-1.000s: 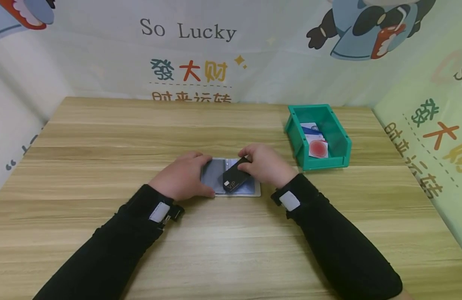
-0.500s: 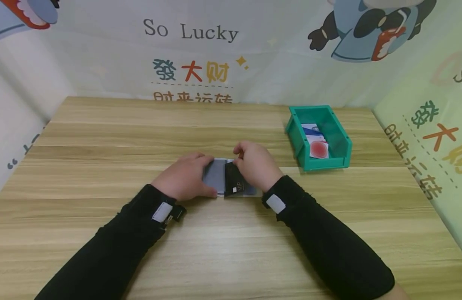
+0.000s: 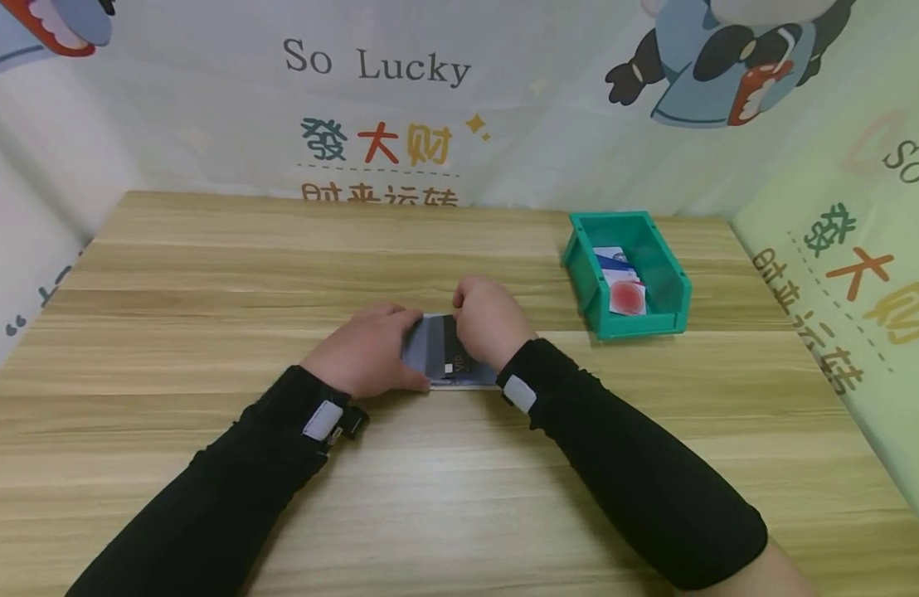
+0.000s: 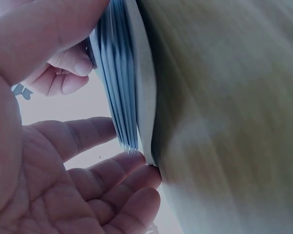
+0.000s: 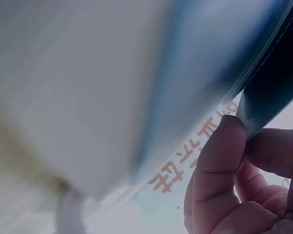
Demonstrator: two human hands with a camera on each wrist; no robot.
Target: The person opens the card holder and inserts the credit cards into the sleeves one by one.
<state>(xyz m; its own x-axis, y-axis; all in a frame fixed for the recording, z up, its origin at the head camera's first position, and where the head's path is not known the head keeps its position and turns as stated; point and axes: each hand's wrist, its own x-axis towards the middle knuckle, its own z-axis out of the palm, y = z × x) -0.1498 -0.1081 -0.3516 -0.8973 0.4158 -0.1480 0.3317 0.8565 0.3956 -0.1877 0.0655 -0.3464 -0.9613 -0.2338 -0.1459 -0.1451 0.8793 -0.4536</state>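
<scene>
An open card holder (image 3: 434, 352) with clear sleeves lies on the table in front of me. My left hand (image 3: 370, 352) grips its left side, thumb at the near edge and fingers at the far edge. In the left wrist view, the stacked sleeve edges (image 4: 118, 78) show beside the thumb and fingers. My right hand (image 3: 493, 323) pinches a black VIP card (image 3: 454, 352) over the middle of the holder. Thumb and finger meet on the dark card (image 5: 273, 92) in the right wrist view. Whether the card's far part is inside a sleeve I cannot tell.
A green bin (image 3: 629, 274) stands at the back right with several cards (image 3: 625, 290) inside. The wooden table (image 3: 280, 249) ends at a printed backdrop (image 3: 206, 99) behind and at the sides.
The black card has turned from slanted to nearly upright and shifted left towards the holder's middle. My right hand moved left with it, while my left hand stayed in place.
</scene>
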